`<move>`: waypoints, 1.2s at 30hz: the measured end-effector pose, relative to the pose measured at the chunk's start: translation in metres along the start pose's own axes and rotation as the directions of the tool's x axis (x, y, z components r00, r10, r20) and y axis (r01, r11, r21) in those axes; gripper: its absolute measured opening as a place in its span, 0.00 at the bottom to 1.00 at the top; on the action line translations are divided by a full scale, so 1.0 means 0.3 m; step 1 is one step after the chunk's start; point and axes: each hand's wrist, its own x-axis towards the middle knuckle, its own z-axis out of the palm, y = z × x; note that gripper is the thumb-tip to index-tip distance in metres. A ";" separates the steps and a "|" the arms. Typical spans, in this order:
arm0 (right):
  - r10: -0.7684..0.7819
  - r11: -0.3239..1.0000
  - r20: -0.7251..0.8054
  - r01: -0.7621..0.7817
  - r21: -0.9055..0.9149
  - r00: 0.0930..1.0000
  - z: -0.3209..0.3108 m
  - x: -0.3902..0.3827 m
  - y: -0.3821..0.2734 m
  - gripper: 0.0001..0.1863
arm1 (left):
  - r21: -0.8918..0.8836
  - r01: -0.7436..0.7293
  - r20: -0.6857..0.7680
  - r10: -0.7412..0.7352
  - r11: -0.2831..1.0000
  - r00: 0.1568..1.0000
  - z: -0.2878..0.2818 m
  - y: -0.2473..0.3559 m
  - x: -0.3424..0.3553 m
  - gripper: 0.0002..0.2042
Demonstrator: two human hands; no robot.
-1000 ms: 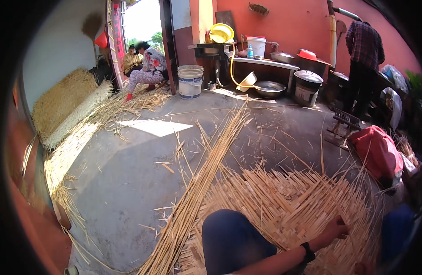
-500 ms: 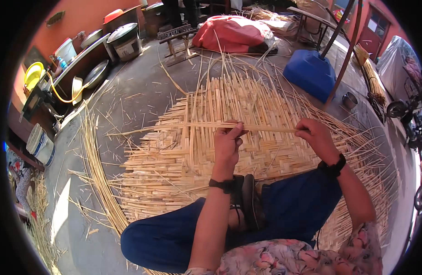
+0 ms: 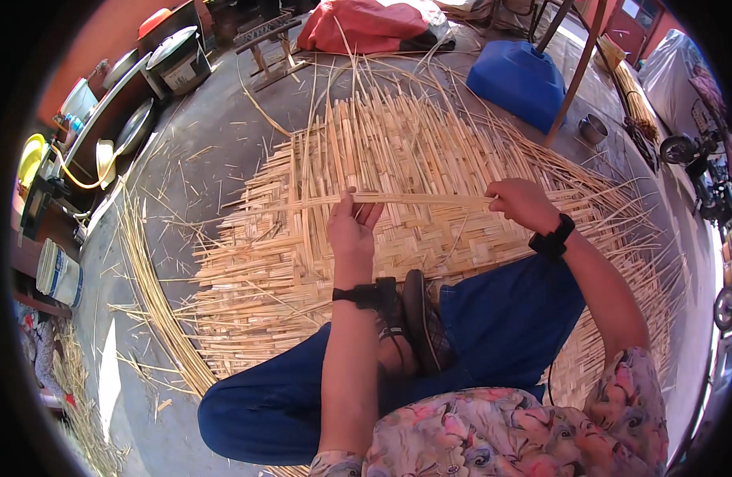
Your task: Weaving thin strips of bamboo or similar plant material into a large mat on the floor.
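Note:
A pale flat reed strip is stretched crosswise between my two hands, over the woven mat. My left hand supports its left part, thumb up against the strip and fingers behind it. At the strip's right end, my right hand pinches it between thumb and bent fingers. Below lies a large woven reed mat, its herringbone weave tight near my legs. Loose strip ends fan out along its far and left edges. I sit on the mat with legs folded.
Left of the mat lies a curved bundle of reed strips. A blue plastic base holding poles stands at far right, near a small metal cup. A low wooden bench and a red cloth-covered heap are at the back. A white bucket stands left.
My left hand has slid leftward along the strip, its fingers now more upright and spread. The right hand still grips the end. The whole view has shifted somewhat.

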 end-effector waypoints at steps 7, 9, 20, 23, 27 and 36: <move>0.201 0.959 -0.055 -0.208 -0.193 0.978 -0.098 0.038 0.249 0.08 | 0.118 0.030 0.183 -0.051 0.993 0.982 -0.134 0.214 0.036 0.09; 0.236 0.943 -0.005 -0.230 -0.241 0.972 -0.157 0.053 0.315 0.08 | 0.168 -0.014 0.242 -0.027 0.986 0.970 -0.155 0.219 0.046 0.09; -0.163 0.976 0.365 0.095 0.198 0.917 -0.079 0.272 -0.176 0.18 | -0.026 0.003 0.542 0.011 1.000 0.840 0.161 -0.216 0.099 0.09; -0.037 0.982 0.402 -0.042 0.184 0.915 -0.019 0.201 0.010 0.11 | 0.519 -0.039 0.432 -0.223 0.854 0.874 0.228 -0.221 0.148 0.14; -0.142 0.984 -0.022 0.144 0.108 0.990 0.037 0.068 0.154 0.15 | 0.842 0.075 0.063 -0.237 0.534 0.970 0.026 -0.273 0.445 0.12; 0.379 0.671 0.282 -0.471 0.572 0.881 0.034 -0.030 0.272 0.20 | 0.946 -0.060 0.100 0.112 -0.317 0.989 0.086 -0.487 0.674 0.14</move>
